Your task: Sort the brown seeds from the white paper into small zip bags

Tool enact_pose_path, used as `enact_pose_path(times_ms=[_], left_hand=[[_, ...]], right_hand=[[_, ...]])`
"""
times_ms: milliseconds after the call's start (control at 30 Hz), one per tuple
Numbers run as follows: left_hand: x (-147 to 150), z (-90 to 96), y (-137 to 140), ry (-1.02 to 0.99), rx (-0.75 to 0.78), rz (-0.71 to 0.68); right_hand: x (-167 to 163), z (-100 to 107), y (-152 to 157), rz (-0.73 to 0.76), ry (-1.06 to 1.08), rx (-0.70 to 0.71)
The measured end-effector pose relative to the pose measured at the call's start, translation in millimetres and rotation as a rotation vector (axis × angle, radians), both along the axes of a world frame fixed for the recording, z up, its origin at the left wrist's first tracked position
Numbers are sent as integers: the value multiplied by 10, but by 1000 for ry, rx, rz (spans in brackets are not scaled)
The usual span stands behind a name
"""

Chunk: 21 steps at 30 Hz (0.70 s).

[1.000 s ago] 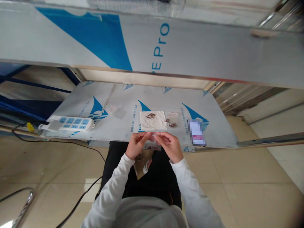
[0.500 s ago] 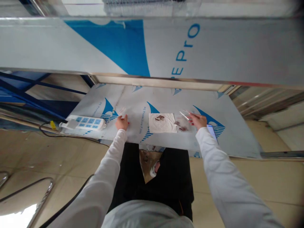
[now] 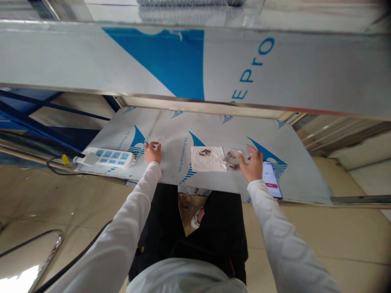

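My left hand (image 3: 153, 153) rests low over the left half of the metal table, its fingers curved and apart, with nothing visible in them. By its fingertips lies a faint clear plastic piece (image 3: 158, 140), too blurred to name. My right hand (image 3: 253, 166) is spread beside a clear plastic bag (image 3: 234, 152) with several small brown pieces in or by it; the thumb is near the bag, and I cannot tell if they touch. Between my hands lies a white cloth or tissue (image 3: 210, 162) with a few small brown pieces (image 3: 205, 152) on it.
A white power strip (image 3: 114, 158) with a plugged-in cable lies at the table's left end. Right of my right hand, a lit phone (image 3: 271, 181) lies near the front edge. A film-covered metal shelf (image 3: 146, 77) spans above the table's back.
My right hand has come down and toward me, its fingers spreading; the clear plastic it held now lies by the brown pieces. More of the phone shows. My left hand has shifted slightly left.
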<state>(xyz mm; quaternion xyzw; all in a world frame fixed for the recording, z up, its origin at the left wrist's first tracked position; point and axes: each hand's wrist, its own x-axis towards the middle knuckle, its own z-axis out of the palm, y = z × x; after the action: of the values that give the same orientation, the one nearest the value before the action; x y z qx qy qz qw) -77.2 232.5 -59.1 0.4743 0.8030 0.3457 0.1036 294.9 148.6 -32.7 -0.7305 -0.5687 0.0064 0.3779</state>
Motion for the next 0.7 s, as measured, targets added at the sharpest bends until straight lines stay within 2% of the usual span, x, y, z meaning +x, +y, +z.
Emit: enact_pose_path(times_ms=[167, 233, 267, 333, 433, 533, 633, 700], left_hand=[[190, 271, -503, 22, 122, -171], [321, 409, -788, -6, 168, -345], [389, 482, -928, -36, 189, -439], [515, 621, -1175, -106, 217, -525], [636, 781, -1414, -218, 236, -557], [680, 853, -1534, -276, 245, -601], [714, 867, -1659, -291, 310, -477], [754, 868, -1772, -356, 265, -418]], right_hand=[[-767, 359, -282, 327, 57, 124], [-1058, 553, -288, 464, 67, 139], [-1170, 645, -274, 539, 66, 115], [-1310, 791, -233, 715, 51, -8], [-1325, 874, -219, 924, 90, -264], [-1226, 834, -329, 936, 299, -425], [-1174, 791, -563, 855, 475, -482], [-1208, 795, -758, 788, 496, -461]])
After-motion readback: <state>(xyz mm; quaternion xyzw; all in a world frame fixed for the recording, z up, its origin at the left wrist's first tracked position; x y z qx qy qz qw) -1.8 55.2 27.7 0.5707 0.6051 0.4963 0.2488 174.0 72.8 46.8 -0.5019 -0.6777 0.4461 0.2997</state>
